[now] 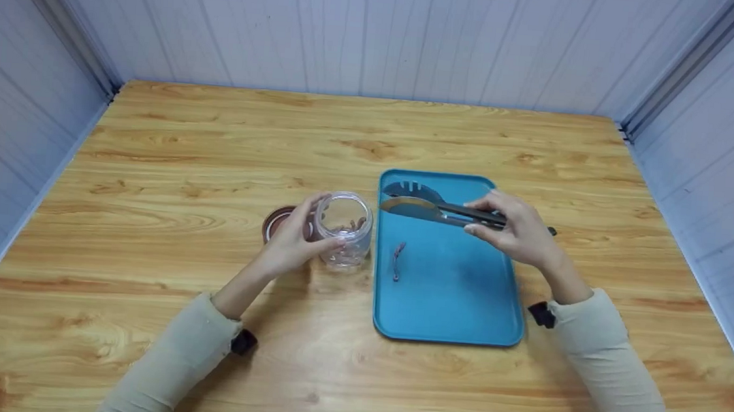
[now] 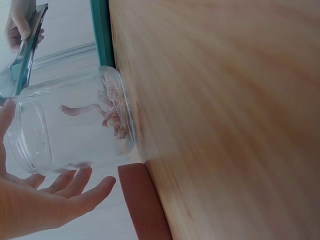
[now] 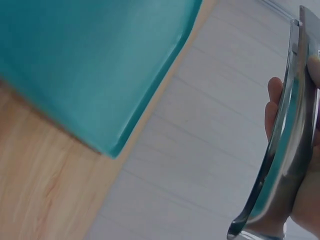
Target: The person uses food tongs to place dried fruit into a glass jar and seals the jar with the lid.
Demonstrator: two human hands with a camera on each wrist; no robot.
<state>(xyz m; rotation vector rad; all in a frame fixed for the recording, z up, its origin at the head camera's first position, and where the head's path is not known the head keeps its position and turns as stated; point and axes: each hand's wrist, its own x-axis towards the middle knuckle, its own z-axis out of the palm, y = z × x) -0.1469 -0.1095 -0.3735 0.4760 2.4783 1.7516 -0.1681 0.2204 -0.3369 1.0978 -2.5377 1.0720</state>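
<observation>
With its thumb and fingers around the rim and side, my left hand (image 1: 286, 244) holds a clear jar (image 1: 348, 255) that stands on the table left of the tray. Several reddish-brown dried strips (image 2: 114, 107) lie in the jar's bottom, one of them jutting up. My right hand (image 1: 521, 232) grips metal serving tongs (image 1: 414, 210) by the handles, above the blue tray (image 1: 457, 311). The tongs' ends are spread, one slotted and one smooth, with nothing between them, pointing left at the jar. A single thin strip (image 1: 396, 262) lies on the tray's left part.
A brown screw lid (image 1: 270, 222) lies on the wooden table (image 1: 175, 230) just left of the jar, partly behind my left hand. Pale panel walls (image 1: 367, 36) enclose the table at the back and both sides.
</observation>
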